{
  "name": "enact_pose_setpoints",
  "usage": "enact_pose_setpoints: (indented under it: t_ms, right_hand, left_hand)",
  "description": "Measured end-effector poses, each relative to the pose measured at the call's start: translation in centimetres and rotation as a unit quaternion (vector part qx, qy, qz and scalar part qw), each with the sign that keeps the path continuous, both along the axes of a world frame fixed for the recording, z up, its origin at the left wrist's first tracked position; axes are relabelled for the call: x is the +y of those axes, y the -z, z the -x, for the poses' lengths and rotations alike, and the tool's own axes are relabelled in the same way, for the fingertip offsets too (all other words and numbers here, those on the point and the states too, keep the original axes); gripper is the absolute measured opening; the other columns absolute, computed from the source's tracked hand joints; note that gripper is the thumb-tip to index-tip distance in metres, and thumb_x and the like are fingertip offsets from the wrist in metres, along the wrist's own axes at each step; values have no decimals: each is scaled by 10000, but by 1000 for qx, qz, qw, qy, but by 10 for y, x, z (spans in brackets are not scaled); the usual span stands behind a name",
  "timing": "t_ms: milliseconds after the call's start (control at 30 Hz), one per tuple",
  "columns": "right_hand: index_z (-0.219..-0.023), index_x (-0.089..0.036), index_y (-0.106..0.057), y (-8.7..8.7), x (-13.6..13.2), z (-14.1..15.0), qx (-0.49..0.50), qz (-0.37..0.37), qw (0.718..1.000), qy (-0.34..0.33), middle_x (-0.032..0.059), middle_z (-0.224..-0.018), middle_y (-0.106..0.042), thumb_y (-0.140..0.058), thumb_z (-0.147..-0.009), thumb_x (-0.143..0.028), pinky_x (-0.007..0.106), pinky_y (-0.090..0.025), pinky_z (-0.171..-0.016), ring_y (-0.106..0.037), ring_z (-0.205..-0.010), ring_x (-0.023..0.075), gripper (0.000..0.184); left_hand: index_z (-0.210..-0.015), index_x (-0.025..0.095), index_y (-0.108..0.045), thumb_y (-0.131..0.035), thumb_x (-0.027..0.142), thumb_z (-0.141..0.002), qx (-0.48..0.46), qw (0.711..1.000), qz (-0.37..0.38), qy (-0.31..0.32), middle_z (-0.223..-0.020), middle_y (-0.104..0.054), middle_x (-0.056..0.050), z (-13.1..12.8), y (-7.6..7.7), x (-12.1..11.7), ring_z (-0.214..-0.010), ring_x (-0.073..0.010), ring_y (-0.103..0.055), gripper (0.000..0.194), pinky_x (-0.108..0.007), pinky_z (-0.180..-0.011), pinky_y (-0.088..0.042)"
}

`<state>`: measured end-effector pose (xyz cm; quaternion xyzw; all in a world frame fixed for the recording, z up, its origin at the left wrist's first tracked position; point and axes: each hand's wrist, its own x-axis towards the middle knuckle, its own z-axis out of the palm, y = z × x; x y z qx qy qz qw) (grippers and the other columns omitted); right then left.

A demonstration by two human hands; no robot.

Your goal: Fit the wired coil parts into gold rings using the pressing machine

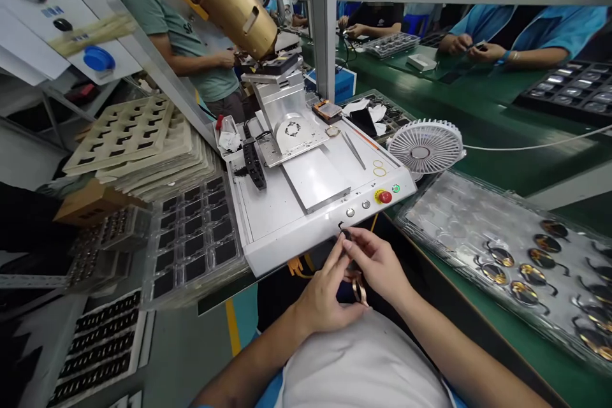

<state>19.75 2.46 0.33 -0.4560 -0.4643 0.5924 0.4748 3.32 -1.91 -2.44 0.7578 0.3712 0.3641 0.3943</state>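
Observation:
My left hand [321, 296] and my right hand [382, 262] meet in front of my body, just off the machine's front edge. Between their fingertips is a small dark round part [345, 235] with a short black tail sticking up. Both hands pinch it. Lower down, a gold-coloured ring-shaped case [358, 291] rests in the curl of my left hand, partly hidden by the fingers. Directly ahead stands the white machine base [287, 239] with a red stop button [384, 197].
A clear tray [459, 217] of round parts with dark tails lies right, near a white fan [425, 148]. Tweezers [354, 150] lie on the machine under a gold cylinder head [241, 6]. Trays of black squares [194, 229] stand left. Other people work beyond.

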Motion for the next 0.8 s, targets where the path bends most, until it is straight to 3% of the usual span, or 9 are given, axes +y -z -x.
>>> enact_pose_setpoints:
  t_ms: [133,233,400,533,667,800]
  right_hand:
    - [-967,-176,-752,-11,11,-11,33,17,999,-13,34,-768,-713,-815,-825,-520,272,-535,-580,-615,-613,151,378]
    - [-890,-162,-751,-19,12,-19,24,29,999,-33,20,-674,-687,-848,-784,-525,262,-527,-528,-588,-541,137,391]
    - [-884,-164,-781,-22,11,-23,21,61,997,-52,26,-658,-707,-928,-673,-510,316,-593,-557,-660,-547,183,431]
    - [-911,-178,-807,-19,9,-21,38,77,995,-58,44,-699,-734,-936,-658,-534,353,-613,-602,-685,-587,208,455]
    - [-875,-182,-785,-18,6,-19,47,69,996,-41,7,-601,-657,-896,-720,-568,305,-546,-540,-585,-521,160,431]
    - [-717,-187,-653,-21,3,-20,59,79,993,-62,-30,-598,-580,-903,-724,-564,234,-427,-474,-483,-498,106,452]
  left_hand:
    - [-1545,295,-428,-938,272,-705,-132,990,45,7,-1743,-88,-251,0,-8,3,-1089,-322,-772,983,-443,-897,-684]
    - [-1477,262,-505,-955,297,-687,-165,984,61,6,-1732,-135,-266,4,-9,5,-1073,-321,-778,911,-438,-898,-683]
    - [-1512,248,-481,-914,268,-726,-55,998,-16,34,-1697,-282,-253,9,-10,9,-1101,-337,-769,898,-469,-946,-663]
    - [-1491,257,-507,-869,256,-774,-7,999,-20,32,-1665,-368,-232,12,-11,8,-1178,-362,-736,803,-504,-1002,-631]
    - [-1445,274,-544,-931,214,-702,-146,989,25,10,-1658,-381,-224,11,-5,5,-1139,-329,-754,839,-482,-993,-632]
    - [-1323,244,-637,-899,258,-769,-307,940,140,-44,-1396,-675,-162,11,1,8,-1177,-303,-731,613,-472,-1025,-598]
